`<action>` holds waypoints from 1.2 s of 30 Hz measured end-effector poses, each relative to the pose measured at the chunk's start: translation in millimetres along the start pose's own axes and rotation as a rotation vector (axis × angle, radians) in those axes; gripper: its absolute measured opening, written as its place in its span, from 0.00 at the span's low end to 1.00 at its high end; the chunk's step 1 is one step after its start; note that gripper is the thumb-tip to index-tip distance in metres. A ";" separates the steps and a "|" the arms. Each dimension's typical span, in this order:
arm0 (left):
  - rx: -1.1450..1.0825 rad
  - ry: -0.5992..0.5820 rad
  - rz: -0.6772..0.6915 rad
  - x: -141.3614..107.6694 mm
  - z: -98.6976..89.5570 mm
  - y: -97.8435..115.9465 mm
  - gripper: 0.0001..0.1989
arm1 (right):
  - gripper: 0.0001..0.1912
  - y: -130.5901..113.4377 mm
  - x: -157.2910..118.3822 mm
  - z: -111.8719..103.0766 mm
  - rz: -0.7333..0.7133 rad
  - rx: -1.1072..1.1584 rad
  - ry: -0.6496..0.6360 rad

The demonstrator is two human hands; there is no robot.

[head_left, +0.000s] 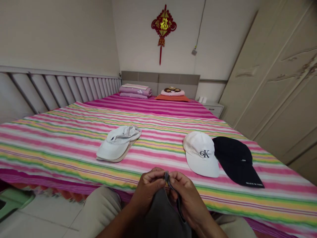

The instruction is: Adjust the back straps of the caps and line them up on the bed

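Observation:
Over my lap, at the bed's near edge, both hands pinch the strap of a dark grey cap (162, 211). My left hand (148, 186) is closed on the strap's left side. Thumb and fingers of my right hand (187, 193) grip it from the right. The cap's body hangs below, partly hidden by my hands and wrists. On the bed lie a white cap with dark letters (200, 153) and, against it, a black cap (235, 158) with its brim toward me. Left of them, a pale cap with a small dark logo (120, 140) rests on a beige one.
A striped sheet (81, 138) covers the bed. Folded purple bedding (135, 91) and a pink and orange pile (172, 94) sit by the headboard (178, 77). A railing (71, 86) runs along the left, a wardrobe (274, 76) stands right, and a green stool (15, 200) is low left.

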State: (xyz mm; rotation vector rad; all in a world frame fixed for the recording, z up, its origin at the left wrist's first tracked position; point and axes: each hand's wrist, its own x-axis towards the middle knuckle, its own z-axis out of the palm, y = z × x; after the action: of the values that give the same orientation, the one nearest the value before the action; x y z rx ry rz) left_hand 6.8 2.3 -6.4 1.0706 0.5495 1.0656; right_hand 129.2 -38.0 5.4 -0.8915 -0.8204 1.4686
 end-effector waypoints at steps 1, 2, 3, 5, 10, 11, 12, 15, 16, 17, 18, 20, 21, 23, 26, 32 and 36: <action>0.021 0.004 0.003 -0.1 -0.7 0.8 0.08 | 0.09 -1.7 -0.5 0.0 -0.007 0.039 0.000; 0.033 0.008 0.001 -0.1 -1.3 1.7 0.08 | 0.09 -3.1 -0.6 -0.4 -0.020 0.065 0.000; 0.037 0.006 -0.011 0.0 -2.0 2.6 0.08 | 0.10 -4.2 -0.5 -1.3 -0.031 0.076 -0.002; 0.035 -0.012 -0.054 0.2 -3.5 4.0 0.09 | 0.12 -5.0 0.6 -3.8 -0.041 0.060 -0.009; 0.091 -0.022 -0.094 -0.5 -9.7 3.3 0.09 | 0.15 -4.3 2.3 -7.1 -0.056 -0.005 0.018; 0.040 -0.042 -0.118 -1.3 -10.8 2.7 0.10 | 0.15 -4.4 1.9 -6.9 -0.057 0.005 0.018; -0.025 -0.072 -0.150 -2.2 -11.5 2.3 0.10 | 0.15 -4.5 1.4 -6.5 -0.051 0.021 0.008; -0.076 -0.150 -0.174 -4.5 -12.5 3.7 0.10 | 0.14 -4.3 0.4 -5.3 -0.033 0.040 -0.019; -0.012 -0.160 -0.138 -4.9 -12.8 5.3 0.09 | 0.14 -3.9 0.5 -5.1 -0.037 0.030 -0.010; 0.076 -0.166 -0.094 -4.9 -13.3 7.2 0.08 | 0.14 -3.5 0.8 -4.9 -0.044 0.014 0.005; 0.178 -0.166 -0.046 -4.7 -13.9 9.3 0.08 | 0.15 -3.0 1.3 -4.9 -0.052 -0.001 0.023; 0.385 -0.169 0.039 -3.8 -15.5 12.8 0.08 | 0.15 -1.7 2.5 -5.0 -0.055 -0.014 0.048; 0.453 -0.171 0.052 -3.2 -16.3 13.6 0.08 | 0.15 -0.9 3.1 -5.1 -0.054 -0.018 0.058; 0.446 -0.143 0.014 -2.2 -17.2 12.9 0.10 | 0.13 1.0 4.0 -5.5 -0.061 -0.056 0.077; 0.248 -0.043 -0.083 -1.6 -16.4 8.2 0.14 | 0.09 5.1 4.2 -6.0 -0.095 -0.184 0.105; 0.219 0.007 -0.164 -1.6 -11.5 4.8 0.09 | 0.14 9.9 0.9 -7.0 -0.299 -0.685 0.093; 0.196 0.068 -0.204 -1.7 -8.6 3.7 0.10 | 0.12 9.7 -0.7 -7.5 -0.517 -1.038 0.112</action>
State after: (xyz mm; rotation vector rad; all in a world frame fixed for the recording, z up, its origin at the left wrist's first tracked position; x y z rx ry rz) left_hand -2.4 4.8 -6.8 1.1246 0.8134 0.8848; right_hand 131.4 -39.6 -6.5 -1.3494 -1.6261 0.4679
